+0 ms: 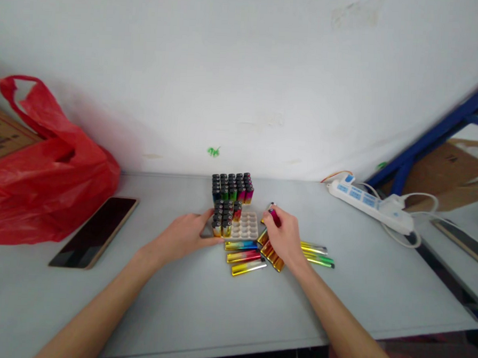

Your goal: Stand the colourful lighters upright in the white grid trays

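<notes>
A white tray (244, 227) with round pockets stands at the middle of the table. Upright lighters (223, 221) with black tops fill its left part, while the pockets on its right are bare. My left hand (188, 232) grips the tray's left side, thumb and fingers around its corner. Right of the tray, my right hand (284, 235) is closed on a purple lighter (275, 217). Beneath and beside that hand lie loose shiny lighters (245, 256) in gold, red, blue and green; some are partly hidden by it.
Behind the tray stands a block of upright lighters (232, 188). A phone (95, 233) and a red plastic bag (50, 174) are at the left. A white power strip (369, 204) with cables lies at the right, near a blue metal frame (438, 122).
</notes>
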Available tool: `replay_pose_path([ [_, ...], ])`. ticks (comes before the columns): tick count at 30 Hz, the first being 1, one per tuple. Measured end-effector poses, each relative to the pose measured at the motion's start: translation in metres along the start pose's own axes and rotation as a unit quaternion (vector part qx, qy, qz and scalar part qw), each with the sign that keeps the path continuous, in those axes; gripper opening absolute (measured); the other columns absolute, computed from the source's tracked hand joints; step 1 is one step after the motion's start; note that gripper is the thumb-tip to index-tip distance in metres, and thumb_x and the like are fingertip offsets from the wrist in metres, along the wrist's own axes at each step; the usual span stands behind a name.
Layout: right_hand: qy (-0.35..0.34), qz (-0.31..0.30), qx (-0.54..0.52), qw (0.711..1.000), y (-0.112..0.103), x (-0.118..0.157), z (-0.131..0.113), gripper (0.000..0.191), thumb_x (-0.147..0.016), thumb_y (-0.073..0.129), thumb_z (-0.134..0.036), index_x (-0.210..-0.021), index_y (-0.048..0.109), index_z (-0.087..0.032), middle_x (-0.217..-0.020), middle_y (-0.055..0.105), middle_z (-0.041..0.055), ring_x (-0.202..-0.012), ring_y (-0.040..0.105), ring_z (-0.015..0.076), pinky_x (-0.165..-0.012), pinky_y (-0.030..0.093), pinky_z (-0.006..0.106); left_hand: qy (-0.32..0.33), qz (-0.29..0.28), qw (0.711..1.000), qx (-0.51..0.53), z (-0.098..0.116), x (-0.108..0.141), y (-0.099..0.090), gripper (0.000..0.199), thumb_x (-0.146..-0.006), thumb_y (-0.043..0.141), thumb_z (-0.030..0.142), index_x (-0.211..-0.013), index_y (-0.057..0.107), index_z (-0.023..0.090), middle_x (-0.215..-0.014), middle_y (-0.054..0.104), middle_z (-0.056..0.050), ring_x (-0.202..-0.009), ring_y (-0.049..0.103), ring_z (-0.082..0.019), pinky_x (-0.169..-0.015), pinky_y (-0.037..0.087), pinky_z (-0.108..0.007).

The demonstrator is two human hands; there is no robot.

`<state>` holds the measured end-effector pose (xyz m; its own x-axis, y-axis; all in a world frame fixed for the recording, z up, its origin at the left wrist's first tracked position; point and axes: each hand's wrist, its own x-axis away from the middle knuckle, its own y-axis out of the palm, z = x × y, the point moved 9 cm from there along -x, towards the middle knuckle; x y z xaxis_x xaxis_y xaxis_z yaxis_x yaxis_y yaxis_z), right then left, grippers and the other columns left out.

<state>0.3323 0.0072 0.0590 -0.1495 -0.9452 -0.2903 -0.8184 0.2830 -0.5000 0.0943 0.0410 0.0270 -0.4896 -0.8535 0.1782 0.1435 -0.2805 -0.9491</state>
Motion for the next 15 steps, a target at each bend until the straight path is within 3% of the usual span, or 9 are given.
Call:
replay_pose_path([
  [5,0.003,-0.031,-0.019,0.999,0.005,0.000,-0.001,0.042,-0.105,0.051,-0.058,-0.078,0.048,-0.026,-0.065,0.053,-0.0041,-0.063,0.048,0.0167,-0.063,0.036,0.030,-0.002,-0.004,1.000,0.011,0.001,0.001,0.000,0.076,-0.095,0.059,0.074,-0.149,0.053,0.020,-0.098,0.081,-0.010,-0.089,0.078,-0.033,-0.073,0.052,-0.034],
  [10,-0.050,-0.084,-0.046,0.994,0.009,0.002,-0.012,0.035,-0.108,0.050,-0.056,-0.093,0.060,-0.026,-0.100,0.065,0.0084,-0.091,0.062,0.0244,-0.071,0.050,0.034,-0.008,-0.004,1.000,0.014,0.002,0.002,-0.002,0.075,-0.094,0.062,0.072,-0.147,0.055,0.020,-0.098,0.081,-0.012,-0.090,0.078,-0.033,-0.075,0.053,-0.035],
  [12,-0.073,-0.080,-0.026,0.994,0.008,0.002,-0.016,0.040,-0.107,0.052,-0.059,-0.085,0.059,-0.025,-0.097,0.064,0.0078,-0.091,0.062,0.0245,-0.075,0.050,0.034,-0.009,-0.002,1.000,0.018,0.004,0.002,-0.003,0.074,-0.093,0.064,0.071,-0.147,0.056,0.021,-0.098,0.081,-0.011,-0.091,0.078,-0.033,-0.077,0.053,-0.035],
  [15,-0.075,-0.098,0.016,0.992,0.012,0.001,-0.015,0.048,-0.107,0.053,-0.061,-0.073,0.052,-0.025,-0.072,0.059,0.0008,-0.071,0.057,0.0201,-0.070,0.044,0.033,-0.009,0.000,1.000,0.019,0.006,0.002,-0.005,0.075,-0.093,0.066,0.069,-0.148,0.055,0.020,-0.100,0.081,-0.012,-0.091,0.078,-0.033,-0.079,0.053,-0.035],
])
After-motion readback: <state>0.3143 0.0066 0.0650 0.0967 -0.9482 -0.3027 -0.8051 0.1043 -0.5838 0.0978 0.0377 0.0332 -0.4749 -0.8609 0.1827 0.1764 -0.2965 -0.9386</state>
